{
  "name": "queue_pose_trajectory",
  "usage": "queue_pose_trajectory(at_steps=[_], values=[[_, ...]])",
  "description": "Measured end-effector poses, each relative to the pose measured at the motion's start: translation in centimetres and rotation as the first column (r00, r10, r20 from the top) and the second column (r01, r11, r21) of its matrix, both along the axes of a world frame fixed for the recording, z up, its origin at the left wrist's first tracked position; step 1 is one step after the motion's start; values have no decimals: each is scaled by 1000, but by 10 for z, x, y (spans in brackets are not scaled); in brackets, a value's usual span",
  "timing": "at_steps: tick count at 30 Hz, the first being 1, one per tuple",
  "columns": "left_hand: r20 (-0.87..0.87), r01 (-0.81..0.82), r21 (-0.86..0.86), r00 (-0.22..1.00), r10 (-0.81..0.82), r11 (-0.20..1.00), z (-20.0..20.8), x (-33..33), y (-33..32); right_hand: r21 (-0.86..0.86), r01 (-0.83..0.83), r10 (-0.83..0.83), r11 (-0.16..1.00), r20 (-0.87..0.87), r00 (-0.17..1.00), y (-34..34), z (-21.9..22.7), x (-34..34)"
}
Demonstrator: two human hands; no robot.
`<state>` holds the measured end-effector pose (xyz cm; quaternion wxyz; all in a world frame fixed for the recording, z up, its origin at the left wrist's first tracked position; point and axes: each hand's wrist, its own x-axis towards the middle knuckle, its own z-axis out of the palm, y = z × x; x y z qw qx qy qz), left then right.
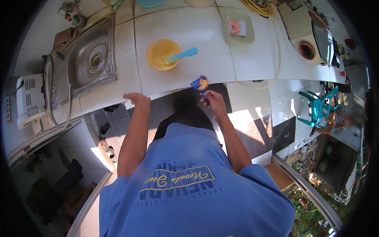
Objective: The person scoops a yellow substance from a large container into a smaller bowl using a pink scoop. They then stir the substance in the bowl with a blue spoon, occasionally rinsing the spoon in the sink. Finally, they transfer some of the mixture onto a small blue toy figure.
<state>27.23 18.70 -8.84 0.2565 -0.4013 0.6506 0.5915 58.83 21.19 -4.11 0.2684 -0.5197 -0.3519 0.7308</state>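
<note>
My right hand (213, 103) is closed around the thin blue stem of a small blue piece with orange and pale patches (200, 83). Its exact kind is hard to make out. It is held up at the front edge of the white tiled counter (185, 73). My left hand (138, 98) rests at the counter's edge with nothing visible in it, its fingers out to the left and partly hidden. Farther in on the counter stands a yellow bowl (152, 55) with a light blue spatula (185, 54) leaning in it, its handle pointing right.
A steel sink (75, 75) is set into the counter at the left. At the back right sits a pale green tray (248, 33) holding something pink. A yellow hose (256, 7) lies beyond it. A teal plastic chair (316, 106) stands on the floor to the right.
</note>
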Motion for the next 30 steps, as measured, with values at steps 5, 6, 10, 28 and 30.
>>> queue_pose_trajectory(at_steps=[5,6,10,28,30], values=[[-36,-204,-291,979,203,935,-19,-3,20,-40,-42,43,998,12,999,9,2,-2],[-17,-172,-282,985,174,944,-15,-2,17,-29,-62,62,998,9,998,10,0,2],[-22,-162,-402,986,168,901,-7,5,28,3,-96,95,995,70,993,15,-4,10],[-98,-179,-395,983,153,901,-27,-1,16,-33,-25,27,999,71,997,10,-11,17],[-97,-173,-386,984,147,906,-29,-2,14,-36,-9,11,999,57,998,9,-9,18]])
